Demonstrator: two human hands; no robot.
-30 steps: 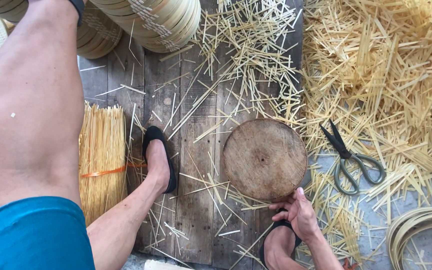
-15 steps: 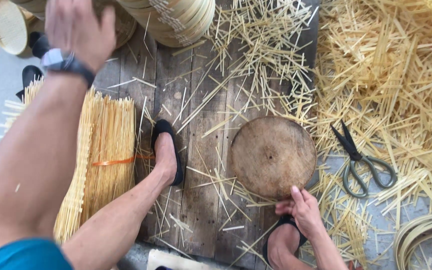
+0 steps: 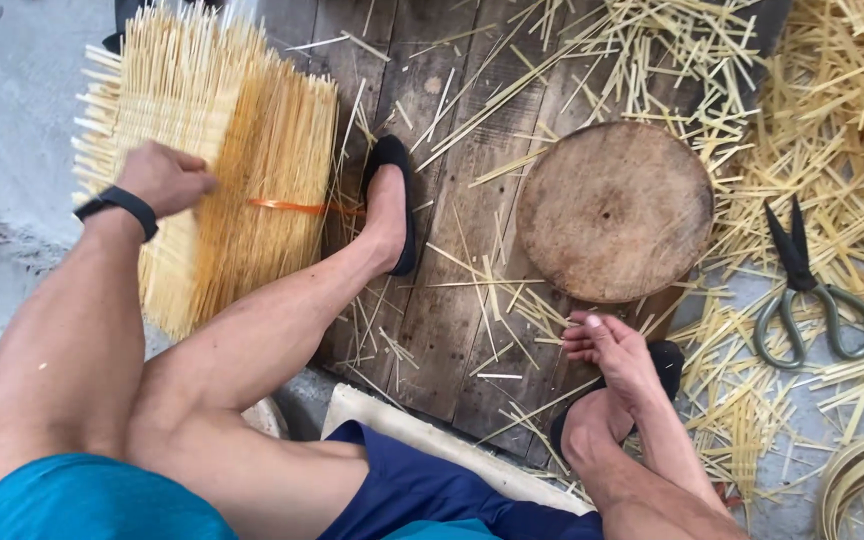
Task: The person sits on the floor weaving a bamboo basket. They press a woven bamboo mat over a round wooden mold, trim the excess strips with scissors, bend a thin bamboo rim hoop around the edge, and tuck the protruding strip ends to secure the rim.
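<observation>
Gripping the tied bamboo-stick bundle (image 3: 252,170) at ten o'clock, the left hand (image 3: 165,178) is seen clenched; the right hand (image 3: 614,352) rests released at five o'clock of the round wooden block (image 3: 614,210).

The bundle of sticks (image 3: 222,150) is seen to be pale, dry, matt bamboo or cane, bound by a glossy orange plastic band (image 3: 292,206). The round block (image 3: 614,210) is of worn, rough wood, as are the weathered floor planks (image 3: 452,90). The scissors (image 3: 807,290) are of dull dark metal.
</observation>
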